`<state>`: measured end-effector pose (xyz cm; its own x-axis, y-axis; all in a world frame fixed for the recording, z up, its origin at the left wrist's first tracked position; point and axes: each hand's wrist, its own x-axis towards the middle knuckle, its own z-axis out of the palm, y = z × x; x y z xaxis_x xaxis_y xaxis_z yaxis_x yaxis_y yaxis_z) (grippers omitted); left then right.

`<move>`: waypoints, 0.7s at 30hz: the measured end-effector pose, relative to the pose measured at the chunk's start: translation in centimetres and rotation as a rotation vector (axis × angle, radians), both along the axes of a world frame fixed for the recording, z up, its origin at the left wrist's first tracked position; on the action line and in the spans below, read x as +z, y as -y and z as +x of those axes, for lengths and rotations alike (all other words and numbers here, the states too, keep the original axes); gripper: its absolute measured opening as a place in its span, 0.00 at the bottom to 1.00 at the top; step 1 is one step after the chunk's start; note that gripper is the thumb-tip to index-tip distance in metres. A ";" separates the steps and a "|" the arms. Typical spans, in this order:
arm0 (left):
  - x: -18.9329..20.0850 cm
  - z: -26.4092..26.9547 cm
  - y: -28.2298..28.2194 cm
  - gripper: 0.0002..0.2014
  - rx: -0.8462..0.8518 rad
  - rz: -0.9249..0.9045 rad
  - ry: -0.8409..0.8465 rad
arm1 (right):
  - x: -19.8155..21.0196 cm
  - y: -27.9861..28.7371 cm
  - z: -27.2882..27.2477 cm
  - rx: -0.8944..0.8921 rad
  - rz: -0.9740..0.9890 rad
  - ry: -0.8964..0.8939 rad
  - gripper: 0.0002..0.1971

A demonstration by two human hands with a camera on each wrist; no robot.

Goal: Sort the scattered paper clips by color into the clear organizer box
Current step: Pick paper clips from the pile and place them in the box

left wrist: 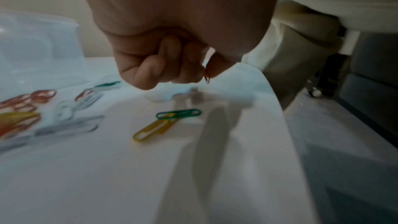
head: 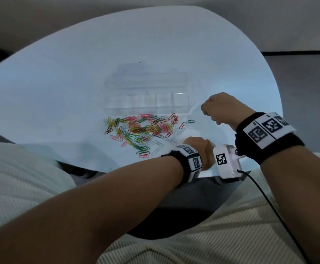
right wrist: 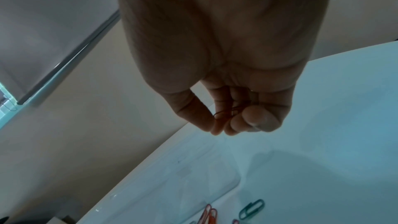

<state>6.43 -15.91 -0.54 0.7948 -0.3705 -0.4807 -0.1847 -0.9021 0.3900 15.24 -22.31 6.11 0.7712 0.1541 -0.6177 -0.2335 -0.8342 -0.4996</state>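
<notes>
Head view: clear plastic organizer box [head: 147,101] at desk [head: 60,92] centre looks empty; the colourful paper clips [head: 142,132] lie unsorted near the front edge. Right hand [head: 222,109] fingers [right wrist: 254,118] pinch red clips [right wrist: 224,114]; left hand [head: 199,147] pinches another red clip [left wrist: 207,76].

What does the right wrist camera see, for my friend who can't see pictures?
The right hand pinches a red paper clip in its fingertips above a white table. Below lie the clear organizer box and a green clip.
</notes>
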 end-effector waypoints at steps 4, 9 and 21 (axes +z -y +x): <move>1.0 1.2 -2.1 0.14 0.299 -0.173 -0.088 | -0.4 0.2 0.8 -0.201 0.190 -0.030 0.11; 3.1 2.6 -6.1 0.14 0.988 -0.905 -0.317 | 0.5 -1.1 1.3 -0.450 0.568 -0.055 0.09; 6.1 9.5 -10.8 0.09 0.981 -0.589 -0.089 | -0.3 -3.1 1.0 -0.525 0.733 -0.272 0.12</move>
